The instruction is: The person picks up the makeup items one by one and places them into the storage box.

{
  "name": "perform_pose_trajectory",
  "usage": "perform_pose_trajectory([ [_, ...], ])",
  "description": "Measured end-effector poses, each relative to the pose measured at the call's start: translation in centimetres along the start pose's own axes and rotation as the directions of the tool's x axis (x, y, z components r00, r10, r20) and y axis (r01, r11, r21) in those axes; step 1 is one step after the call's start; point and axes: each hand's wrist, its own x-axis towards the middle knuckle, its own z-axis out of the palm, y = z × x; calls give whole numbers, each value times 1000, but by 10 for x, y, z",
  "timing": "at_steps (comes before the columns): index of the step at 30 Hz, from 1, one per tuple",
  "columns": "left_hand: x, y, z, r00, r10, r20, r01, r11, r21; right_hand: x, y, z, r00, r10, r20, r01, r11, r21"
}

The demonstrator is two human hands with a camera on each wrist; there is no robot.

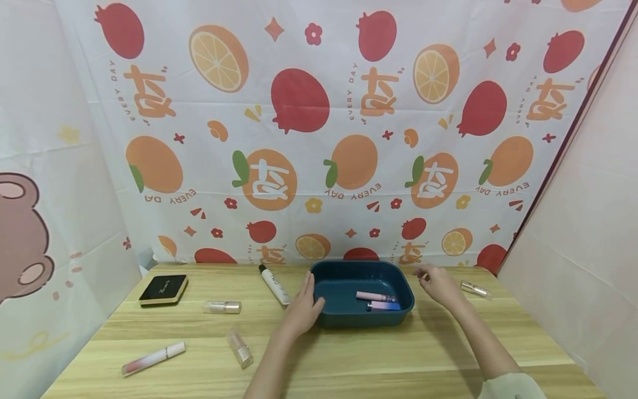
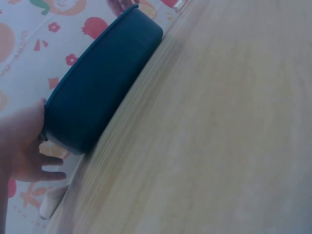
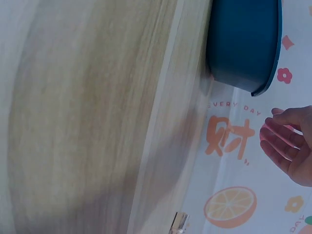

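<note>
The left hand (image 1: 302, 311), fingers extended and thumb apart, rests against the left end of the teal bin (image 1: 361, 320); the right hand (image 1: 441, 284), empty with fingers loosely bent, hangs just beyond its right end; inside lie a pink tube (image 1: 370, 296) and a pink-and-blue tube (image 1: 387, 306); left of the bin are a white tube (image 1: 274, 285), its dark lettering unclear, and a black compact (image 1: 163, 289) with illegible script; the cloth (image 1: 344, 66) behind repeats "EVERY DAY" and "财".

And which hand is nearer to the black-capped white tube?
Left: the left hand is beside the white tube, touching the box; the right hand is across the box from the tube.
</note>
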Motion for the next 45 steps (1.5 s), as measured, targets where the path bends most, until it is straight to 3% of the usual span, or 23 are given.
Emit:
perform_pose_trajectory([
  [13,0,1,1,1000,-5,0,5,1000,3,-3,15,-4,1000,7,-8,-7,1000,27],
  [24,-1,1,0,1000,-2,2,2,1000,1,-6,26,-10,999,36,-14,-36,999,-20],
  [45,-1,1,0,1000,1,-13,-1,1000,-4,-16,52,-15,993,113,-26,-113,993,-14],
])
